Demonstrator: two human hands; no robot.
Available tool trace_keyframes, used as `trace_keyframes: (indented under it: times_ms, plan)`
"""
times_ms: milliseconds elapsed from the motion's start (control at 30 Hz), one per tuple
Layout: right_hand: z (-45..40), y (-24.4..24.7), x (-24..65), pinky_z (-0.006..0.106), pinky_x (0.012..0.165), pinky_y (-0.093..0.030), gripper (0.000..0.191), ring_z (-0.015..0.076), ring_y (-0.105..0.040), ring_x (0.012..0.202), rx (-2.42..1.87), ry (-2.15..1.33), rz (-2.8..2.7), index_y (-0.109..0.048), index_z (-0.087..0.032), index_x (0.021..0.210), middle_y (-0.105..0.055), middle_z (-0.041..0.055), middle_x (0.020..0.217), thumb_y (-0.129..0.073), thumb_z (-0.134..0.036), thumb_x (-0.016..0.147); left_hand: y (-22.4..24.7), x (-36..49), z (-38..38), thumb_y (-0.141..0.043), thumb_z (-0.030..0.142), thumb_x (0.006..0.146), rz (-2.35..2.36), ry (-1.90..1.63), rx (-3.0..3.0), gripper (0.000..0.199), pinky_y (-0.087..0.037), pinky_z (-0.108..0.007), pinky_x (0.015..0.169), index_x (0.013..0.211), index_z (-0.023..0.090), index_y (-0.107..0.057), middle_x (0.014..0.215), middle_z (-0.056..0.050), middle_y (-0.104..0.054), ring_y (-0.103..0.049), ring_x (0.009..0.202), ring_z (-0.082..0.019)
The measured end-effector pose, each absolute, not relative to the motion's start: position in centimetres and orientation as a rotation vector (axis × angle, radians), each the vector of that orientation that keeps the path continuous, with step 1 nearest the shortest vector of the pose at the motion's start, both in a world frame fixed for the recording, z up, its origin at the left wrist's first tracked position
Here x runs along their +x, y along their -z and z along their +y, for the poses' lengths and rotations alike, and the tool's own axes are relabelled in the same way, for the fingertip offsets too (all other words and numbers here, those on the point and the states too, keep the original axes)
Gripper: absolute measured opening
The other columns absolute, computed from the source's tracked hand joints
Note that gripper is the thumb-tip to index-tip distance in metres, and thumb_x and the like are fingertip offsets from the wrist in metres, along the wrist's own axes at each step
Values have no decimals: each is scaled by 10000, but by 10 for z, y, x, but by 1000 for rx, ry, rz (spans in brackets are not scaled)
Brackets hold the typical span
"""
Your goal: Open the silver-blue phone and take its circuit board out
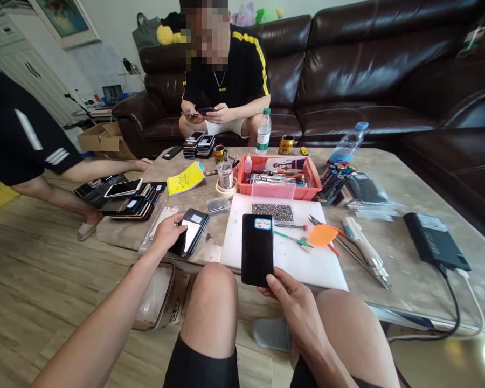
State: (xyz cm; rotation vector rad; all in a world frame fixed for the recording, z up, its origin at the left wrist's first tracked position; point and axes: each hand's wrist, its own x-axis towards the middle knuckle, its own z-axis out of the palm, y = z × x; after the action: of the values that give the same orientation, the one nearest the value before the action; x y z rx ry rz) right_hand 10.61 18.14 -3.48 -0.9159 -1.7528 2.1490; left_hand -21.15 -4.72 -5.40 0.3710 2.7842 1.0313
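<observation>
Bare knees (215, 302) come close up to the near edge of the table (412, 186), which lets both arms reach over it without stretching. Just above them, the right hand (293, 296) has a phone (257, 253) pinched at its near right corner, thumb in front and fingers behind; so low a hold leaves most of the dark glass and the label (262, 223) at the far end uncovered, probably so that the writing can be read. It is tipped up toward the eyes, in front of the foam pad (234, 226). To the left, the left hand (167, 231) lies over the left edge of a phone stack (197, 218), thumb and fingers narrowly parted at the top one; whether they grip or merely rest, I cannot tell. Stacking presumably saves room and leaves the uppermost label showing. The pad likely serves as a soft surface, with the screwdriver (291, 226) on it and the orange pick (323, 235) at its right side, handy to the right hand. Beyond, the red tray (307, 191) seems meant to gather loose small tools. Farther left, a phone pile (139, 207) stands apart, perhaps to keep batches distinct, while across the table a co-worker (222, 91) holds another device with both hands.
</observation>
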Motion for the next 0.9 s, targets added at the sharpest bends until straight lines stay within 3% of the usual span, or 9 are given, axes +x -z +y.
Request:
trace_keyframes:
  times_ms: [167, 333, 433, 533, 633, 700, 833, 900]
  plan:
    - [179, 35, 107, 406, 827, -627, 612, 286, -760, 800, -892, -2167, -1735, -840, -176, 1081, -806, 86, 872, -821, -696, 758, 54, -209, -46, -763, 265, 839, 2812, -989, 379, 437, -541, -444, 975, 1267, 182, -733, 1137, -97, -789, -742, 1004, -262]
    - [176, 36, 108, 374, 796, -610, 552, 280, -769, 819, -809, -2186, -1728, -839, -174, 1058, -807, 84, 875, -801, -663, 805, 46, -203, -41, -801, 280, 739, 2847, -1002, 391, 443, -533, -477, 979, 1176, 213, -773, 1111, -145, -802, -739, 1080, -379]
    - [174, 36, 110, 365, 795, -606, 565, 262, -759, 811, -773, -2183, -1730, -835, -167, 1118, -811, 80, 879, -785, -649, 828, 33, -189, -35, -815, 282, 717, 2874, -1059, 441, 448, -474, -536, 1090, 1156, 208, -763, 1222, -176, -766, -657, 1243, -427]
    - [172, 34, 111, 361, 808, -604, 562, 248, -751, 811, -739, -2190, -1727, -832, -169, 1154, -815, 77, 906, -776, -636, 845, 17, -153, -28, -745, 312, 808, 2891, -1190, 504, 501, -415, -531, 1184, 1297, 212, -697, 1428, -175, -651, -537, 1398, -396]
    - [169, 30, 114, 362, 812, -608, 538, 241, -742, 806, -685, -2187, -1734, -836, -181, 1155, -814, 72, 908, -771, -624, 858, 10, -94, -17, -684, 420, 890, 2780, -1331, 578, 583, -584, -438, 998, 1438, 241, -597, 1412, -145, -637, -679, 1176, -301]
    - [166, 26, 116, 368, 818, -615, 526, 242, -740, 815, -648, -2173, -1746, -841, -186, 1148, -815, 74, 927, -768, -622, 861, 11, -51, -7, -704, 469, 899, 2550, -1559, 552, 633, -606, -402, 952, 1488, 298, -546, 1437, -130, -622, -699, 1162, -280]
    - [156, 20, 120, 381, 850, -630, 509, 262, -747, 898, -562, -2172, -1770, -838, -200, 1168, -824, 79, 1038, -763, -609, 874, 12, 10, 14, -766, 494, 887, 2086, -1894, 395, 781, -561, -415, 1053, 1577, 351, -430, 1456, -129, -621, -667, 1290, -299]
    - [152, 20, 123, 378, 861, -630, 482, 266, -752, 930, -510, -2193, -1793, -834, -212, 1181, -828, 71, 1055, -754, -590, 893, 8, 22, 22, -773, 452, 895, 1987, -1953, 403, 745, -519, -421, 1119, 1559, 354, -452, 1446, -105, -650, -651, 1328, -294]
